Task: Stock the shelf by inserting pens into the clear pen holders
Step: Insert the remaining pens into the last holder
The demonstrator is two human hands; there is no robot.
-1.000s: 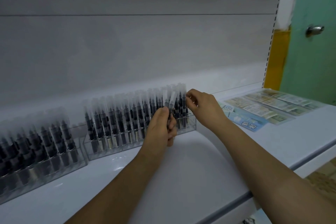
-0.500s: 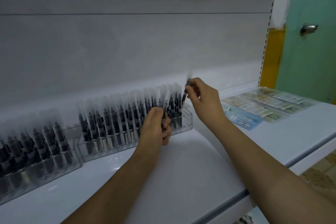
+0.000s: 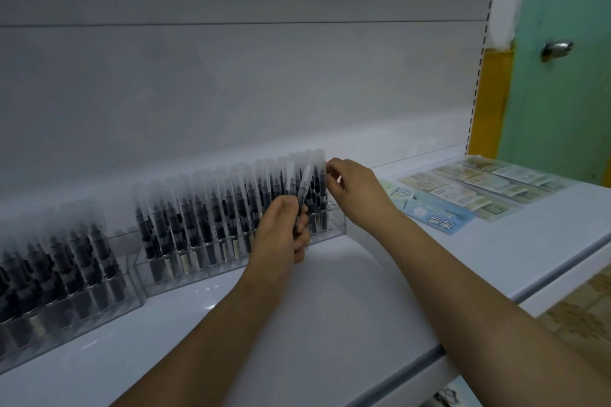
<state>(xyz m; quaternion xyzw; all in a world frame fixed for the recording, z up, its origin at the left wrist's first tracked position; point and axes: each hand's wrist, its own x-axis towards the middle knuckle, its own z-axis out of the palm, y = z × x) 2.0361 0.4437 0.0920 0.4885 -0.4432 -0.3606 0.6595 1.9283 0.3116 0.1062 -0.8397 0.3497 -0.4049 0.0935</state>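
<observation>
A clear pen holder (image 3: 334,229) stands at the back of the white shelf (image 3: 347,301), packed with several black pens with frosted caps (image 3: 211,208). My left hand (image 3: 281,235) is in front of its right end, shut on a small bunch of pens (image 3: 305,185) that stick up out of the fist. My right hand (image 3: 355,195) is at the holder's right end. Its fingertips pinch the cap of the rightmost pen (image 3: 320,166), which stands in the holder. A second clear holder (image 3: 66,314), also full of pens, sits at the far left.
Flat packets (image 3: 469,187) and a blue card (image 3: 429,213) lie on the shelf to the right. A green door with a metal knob (image 3: 558,49) and a yellow strip (image 3: 491,99) stand beyond. The shelf's front edge (image 3: 439,350) runs diagonally under my right forearm.
My right hand had lifted a pen above the holder's right end; it has now come down, and the pen stands in the holder. My left hand stays put with its bunch.
</observation>
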